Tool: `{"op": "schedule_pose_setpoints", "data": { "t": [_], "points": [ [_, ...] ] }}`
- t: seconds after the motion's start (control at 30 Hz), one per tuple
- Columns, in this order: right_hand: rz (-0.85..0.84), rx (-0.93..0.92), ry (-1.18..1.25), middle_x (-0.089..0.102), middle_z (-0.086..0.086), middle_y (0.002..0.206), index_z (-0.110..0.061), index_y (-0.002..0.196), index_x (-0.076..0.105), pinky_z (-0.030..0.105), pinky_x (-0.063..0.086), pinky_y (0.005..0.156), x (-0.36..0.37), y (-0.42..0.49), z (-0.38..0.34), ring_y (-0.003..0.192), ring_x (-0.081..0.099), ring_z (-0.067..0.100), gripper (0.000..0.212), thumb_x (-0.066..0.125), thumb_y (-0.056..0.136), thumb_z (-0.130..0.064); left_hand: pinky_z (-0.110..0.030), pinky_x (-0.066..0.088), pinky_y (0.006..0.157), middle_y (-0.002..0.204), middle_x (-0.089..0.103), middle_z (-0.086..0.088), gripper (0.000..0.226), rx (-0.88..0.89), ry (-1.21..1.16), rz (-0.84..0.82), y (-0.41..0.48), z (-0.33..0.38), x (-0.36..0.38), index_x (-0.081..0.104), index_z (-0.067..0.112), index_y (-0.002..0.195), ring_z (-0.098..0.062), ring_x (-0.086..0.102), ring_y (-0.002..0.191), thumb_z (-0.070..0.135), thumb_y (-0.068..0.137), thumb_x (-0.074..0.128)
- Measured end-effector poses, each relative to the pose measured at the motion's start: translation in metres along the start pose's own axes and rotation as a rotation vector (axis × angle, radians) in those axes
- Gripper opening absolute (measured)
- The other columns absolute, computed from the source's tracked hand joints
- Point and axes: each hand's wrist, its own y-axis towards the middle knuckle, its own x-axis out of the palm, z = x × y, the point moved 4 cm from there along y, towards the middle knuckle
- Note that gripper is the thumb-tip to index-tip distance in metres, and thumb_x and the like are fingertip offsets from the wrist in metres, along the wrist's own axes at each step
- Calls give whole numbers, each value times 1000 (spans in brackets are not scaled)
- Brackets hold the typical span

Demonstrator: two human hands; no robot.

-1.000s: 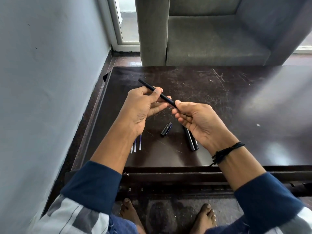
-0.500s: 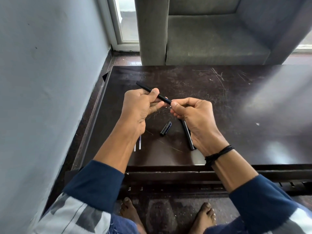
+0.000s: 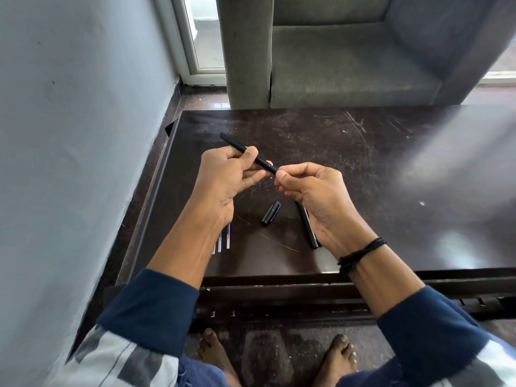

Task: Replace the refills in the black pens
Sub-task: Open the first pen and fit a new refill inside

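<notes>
My left hand (image 3: 227, 177) grips a black pen barrel (image 3: 245, 152) that slants up to the far left above the dark table (image 3: 363, 163). My right hand (image 3: 312, 191) pinches the barrel's near end with thumb and forefinger; what sits between those fingertips is hidden. Below the hands a black pen cap (image 3: 270, 213) lies on the table. A second black pen (image 3: 307, 227) lies partly under my right palm. Thin refills (image 3: 223, 240) with white and blue shafts lie beside my left forearm.
A grey wall (image 3: 83, 135) runs close along the table's left side. A grey armchair (image 3: 335, 60) stands just beyond the far edge. The table's front rail (image 3: 279, 291) and my bare feet are below.
My right hand has drawn slightly away to the right along the barrel's tip. The pen in my left hand has kept its slant. The cap and the second pen have not moved.
</notes>
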Motion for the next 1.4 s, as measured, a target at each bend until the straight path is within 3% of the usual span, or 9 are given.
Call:
{"op": "schedule_pose_setpoints", "data": {
  "t": [0.1,0.2,0.37,0.47,0.67,0.93,1.13,1.23,1.4],
  "points": [
    [-18,18,8,75,10,88,-5,96,74,27,57,79,0,0,0,80,69,16,14,81,85,-11,-23,61,66,84,75,-17,13,6,8,7,1,1,-1,67,-4,95,-21,76,73,7,98,60],
    [-39,47,26,75,8,84,-7,95,74,22,57,73,1,-2,-1,74,67,13,17,79,88,-21,-24,61,68,85,75,-17,13,6,6,7,1,1,-2,67,-3,92,-22,77,75,7,98,61],
    [-5,7,-18,73,5,79,-7,89,73,23,55,72,0,-1,-1,75,67,13,4,77,88,-6,-21,60,64,86,73,-18,14,-6,-6,-3,1,0,-1,65,-8,99,-18,76,71,6,98,60],
    [-6,-6,-18,70,-2,77,-13,89,72,23,53,74,-1,0,-1,77,68,10,16,81,82,-2,-21,60,64,83,74,-16,14,-6,-10,-7,0,0,0,65,-7,99,-17,76,69,5,98,59],
    [-1,58,19,74,8,82,-10,87,73,20,56,69,0,-1,1,73,65,13,14,77,90,-23,-23,61,67,84,75,-17,13,-1,0,-6,1,0,-2,67,-4,96,-21,77,75,7,98,59],
    [14,-9,-23,70,2,78,-10,89,73,22,52,70,-1,1,0,73,65,10,8,80,85,-8,-21,60,64,85,74,-17,12,-8,-3,-4,2,-1,-1,66,-4,97,-18,76,72,6,98,59],
    [11,62,5,75,6,80,-10,89,74,20,55,70,-1,0,1,72,68,11,19,78,90,-28,-23,61,68,87,75,-18,13,-2,-5,-9,3,-1,-2,66,-4,97,-21,77,75,7,99,59],
    [7,48,-10,74,7,75,-8,84,73,19,54,64,0,0,1,67,66,11,13,74,92,-18,-24,61,68,91,75,-20,15,0,1,-4,3,-1,-1,66,-6,101,-21,77,78,6,98,59],
    [14,0,-21,72,0,79,-9,91,73,22,53,71,-1,-1,-1,75,67,11,11,82,84,-12,-22,60,65,84,74,-16,13,-5,-9,-5,3,-1,-1,66,-5,98,-19,76,73,6,98,59]
  ]
}}
